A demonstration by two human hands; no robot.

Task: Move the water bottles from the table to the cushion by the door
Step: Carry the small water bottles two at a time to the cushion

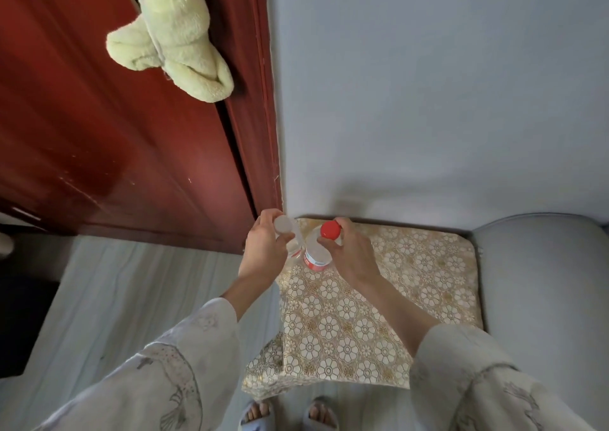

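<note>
My left hand [263,249] grips a clear water bottle with a white cap [284,224] near its top. Around the neck of a second clear bottle with a red cap [330,230] and a red-and-white label, my right hand [352,252] is closed. Both bottles are upright, side by side, over the far left corner of a gold floral cushion [379,315] that lies next to the dark red door [131,134]. I cannot tell whether their bases touch the cushion.
A pale yellow towel [174,41] hangs from the door handle. A grey sofa arm [543,282] borders the cushion on the right, a pale wall [428,101] stands behind it. My slippered feet [286,414] stand on the light floor at the cushion's near edge.
</note>
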